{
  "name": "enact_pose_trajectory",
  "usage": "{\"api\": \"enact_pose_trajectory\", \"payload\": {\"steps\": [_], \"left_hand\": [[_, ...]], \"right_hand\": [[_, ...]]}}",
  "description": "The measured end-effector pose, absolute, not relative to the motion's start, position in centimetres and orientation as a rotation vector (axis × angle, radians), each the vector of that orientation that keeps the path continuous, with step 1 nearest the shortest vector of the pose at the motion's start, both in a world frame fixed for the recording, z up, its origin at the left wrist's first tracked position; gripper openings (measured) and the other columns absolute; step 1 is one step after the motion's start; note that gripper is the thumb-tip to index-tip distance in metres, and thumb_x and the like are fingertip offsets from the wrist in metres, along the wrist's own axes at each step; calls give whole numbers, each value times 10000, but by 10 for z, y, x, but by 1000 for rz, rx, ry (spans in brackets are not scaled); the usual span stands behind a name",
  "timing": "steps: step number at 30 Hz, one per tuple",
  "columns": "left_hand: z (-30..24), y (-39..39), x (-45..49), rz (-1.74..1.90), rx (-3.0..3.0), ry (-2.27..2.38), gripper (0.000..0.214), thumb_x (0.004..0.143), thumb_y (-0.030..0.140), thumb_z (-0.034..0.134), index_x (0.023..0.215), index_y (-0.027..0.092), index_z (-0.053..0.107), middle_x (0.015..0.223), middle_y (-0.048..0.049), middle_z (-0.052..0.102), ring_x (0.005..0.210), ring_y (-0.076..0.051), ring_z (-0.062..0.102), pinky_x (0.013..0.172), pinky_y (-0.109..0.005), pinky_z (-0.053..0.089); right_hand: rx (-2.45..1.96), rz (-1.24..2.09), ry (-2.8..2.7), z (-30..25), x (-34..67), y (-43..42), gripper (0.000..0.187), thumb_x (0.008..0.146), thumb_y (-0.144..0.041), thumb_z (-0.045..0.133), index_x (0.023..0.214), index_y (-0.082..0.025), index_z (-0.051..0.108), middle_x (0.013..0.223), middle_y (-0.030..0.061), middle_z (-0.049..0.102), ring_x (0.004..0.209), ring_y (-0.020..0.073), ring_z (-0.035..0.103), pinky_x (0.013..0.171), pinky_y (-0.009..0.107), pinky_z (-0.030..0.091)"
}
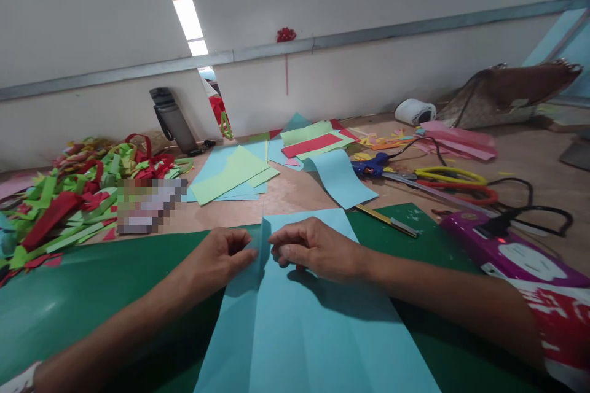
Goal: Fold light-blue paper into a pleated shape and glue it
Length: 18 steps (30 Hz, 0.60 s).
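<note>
Evidently the folding was only part done; the large blue sheet [322, 331] lay lengthwise on the green mat [138, 282], a long crease already running down it and setting off a narrow left strip [233, 331]; that strip had not been laid over the rest, and near the far end the paper rose in a small ridge along the crease. The left hand [230, 252] was at the strip, thumb and forefinger loosely bent; the right hand [322, 252] was just across the crease, fingers curled, throwing a shadow on the paper; whether either one pinched the ridge I could not tell, as the fingertips were partly hidden. Fainter lines showed lower on the sheet; no cut was visible in it. Beyond, on the wooden surface [290, 193], pale green pieces [230, 175] and a curled blue strip [341, 178] lay apart from the work; the yellow cutter [387, 220] and the scissors [449, 175] lay to the right, neither in hand; paper scraps [69, 215] were heaped at the left.
</note>
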<state>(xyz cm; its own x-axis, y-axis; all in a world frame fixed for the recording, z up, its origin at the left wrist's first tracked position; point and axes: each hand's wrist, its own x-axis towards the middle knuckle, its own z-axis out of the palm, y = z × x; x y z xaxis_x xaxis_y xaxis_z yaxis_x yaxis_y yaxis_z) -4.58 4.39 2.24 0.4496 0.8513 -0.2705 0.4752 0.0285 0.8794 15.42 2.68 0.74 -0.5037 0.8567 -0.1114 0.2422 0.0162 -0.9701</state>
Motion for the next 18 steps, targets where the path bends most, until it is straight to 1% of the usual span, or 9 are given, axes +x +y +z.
{"api": "enact_pose_trajectory", "payload": {"steps": [2, 4, 5, 7, 10, 12, 14, 16, 18], "left_hand": [[24, 43, -41, 416, 1696, 1178, 310, 692, 445, 626, 602, 169, 519, 532, 33, 417, 466, -98, 332, 415, -186, 233], [26, 41, -38, 381, 1791, 1154, 342, 747, 458, 592, 586, 171, 498, 518, 42, 372, 467, -96, 299, 418, -195, 212], [27, 39, -37, 363, 1827, 1136, 367, 792, 467, 551, 582, 173, 484, 520, 40, 366, 473, -100, 301, 425, -202, 217], [28, 33, -39, 350, 1874, 1101, 425, 888, 469, 427, 581, 177, 460, 540, 27, 384, 496, -112, 329, 451, -215, 252], [26, 22, -44, 362, 2019, 1059, 425, 955, 396, 312, 623, 183, 468, 626, 2, 464, 568, -135, 409, 529, -229, 335], [21, 14, -47, 338, 2214, 1010, 341, 953, 330, 325, 722, 189, 533, 749, -28, 533, 658, -161, 480, 613, -251, 386], [14, 8, -48, 293, 2419, 983, 239, 930, 289, 362, 915, 202, 584, 888, -68, 565, 746, -195, 519, 668, -289, 413], [6, 3, -47, 215, 2585, 1015, 257, 901, 298, 423, 1106, 215, 553, 965, -101, 564, 773, -225, 525, 642, -316, 422], [0, 0, -46, 139, 2718, 1032, 333, 884, 342, 473, 1193, 222, 510, 973, -113, 562, 772, -241, 520, 594, -324, 418]], "right_hand": [[-1133, 1436, -1759, 6, 155, 27, 364, 791, -111, 493, 1139, -126, 596, 798, 23, 620, 692, 119, 589, 589, 224, 459], [-1152, 1238, -1825, 7, 156, 26, 495, 795, -100, 494, 1288, -142, 498, 710, -16, 595, 633, 111, 561, 598, 235, 451], [-1160, 1123, -1897, 8, 157, 25, 524, 800, -95, 494, 1320, -151, 474, 667, -32, 582, 607, 110, 543, 603, 241, 444], [-1163, 913, -2071, 9, 160, 23, 483, 805, -89, 497, 1282, -160, 532, 655, -25, 599, 608, 120, 532, 624, 257, 435], [-1141, 726, -2235, 7, 161, 21, 346, 810, -87, 491, 1111, -133, 656, 829, 60, 679, 724, 159, 585, 696, 295, 448], [-1145, 658, -2238, 3, 161, 21, 384, 801, -92, 503, 1166, -118, 620, 911, 91, 687, 767, 176, 604, 731, 312, 457], [-1183, 647, -2196, -2, 161, 21, 555, 780, -94, 524, 1332, -117, 470, 876, 73, 687, 728, 171, 606, 709, 305, 466], [-1187, 637, -2169, -6, 163, 20, 687, 780, -94, 519, 1433, -133, 307, 838, 44, 675, 690, 160, 597, 681, 287, 471], [-1127, 592, -2200, -8, 166, 20, 625, 829, -92, 458, 1432, -173, 319, 844, 38, 664, 699, 153, 592, 685, 273, 470]]}}
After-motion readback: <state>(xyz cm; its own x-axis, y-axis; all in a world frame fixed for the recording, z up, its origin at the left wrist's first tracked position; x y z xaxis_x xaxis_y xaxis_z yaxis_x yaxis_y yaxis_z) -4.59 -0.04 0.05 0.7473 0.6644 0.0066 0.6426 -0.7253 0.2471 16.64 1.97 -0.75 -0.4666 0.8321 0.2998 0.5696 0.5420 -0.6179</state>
